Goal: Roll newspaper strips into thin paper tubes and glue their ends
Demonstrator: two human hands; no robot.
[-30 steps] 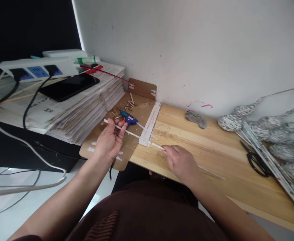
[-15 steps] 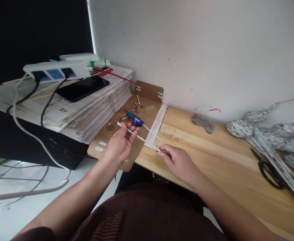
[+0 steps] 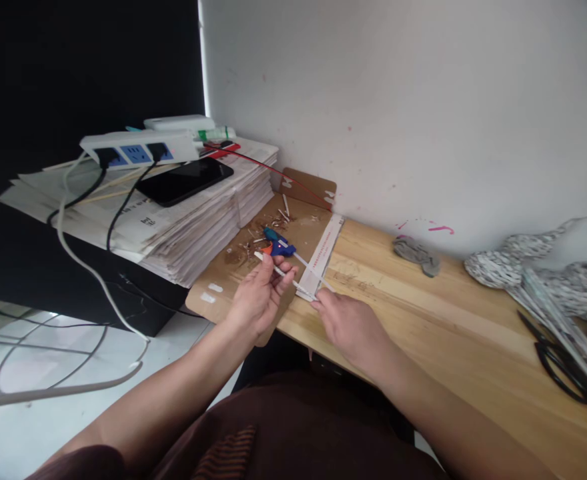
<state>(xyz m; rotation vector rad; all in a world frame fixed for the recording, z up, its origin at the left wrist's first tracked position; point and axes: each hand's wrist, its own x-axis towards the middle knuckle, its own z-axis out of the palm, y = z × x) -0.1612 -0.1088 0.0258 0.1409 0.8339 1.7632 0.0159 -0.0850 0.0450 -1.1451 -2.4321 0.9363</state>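
- The rod [image 3: 303, 290], thin and white, is held aslant in the air between the two hands, over the near part of the cardboard [image 3: 306, 230] and the table edge.
- The left hand [image 3: 259, 297] is half curled, palm turned up, with thumb and fingers pinching the rod near its far-left tip, which pokes out past the thumb.
- The right hand [image 3: 352, 327] is curled knuckles-up, thumb and forefinger closed around the rod's other visible stretch; where the rod ends beyond that grip is hidden.
- The rod looks like rolled paper, so it is probably very light, fairly stiff along its length, yet easy to crease or flatten with a hard squeeze.
- Its surface seems dry and matt, so slipping is unlikely; a soft fingertip pinch should be enough.
- Two holds set apart along the rod, as here, seem best for keeping it straight; bending it sharply between them could kink it.
- The glue gun [image 3: 282, 249] lies on the cardboard just beyond the left fingers, with a glue stick [image 3: 313, 271] jutting from its back toward the right hand; its nozzle may be hot, so the fingers are best kept on the rod's near side.
- Scraps [image 3: 284, 212] lie farther back on the cardboard.
- To the right on the table [image 3: 423, 307] are a grey cloth [image 3: 416, 257], scissors [image 3: 561, 373] and woven shapes [image 3: 488, 269].
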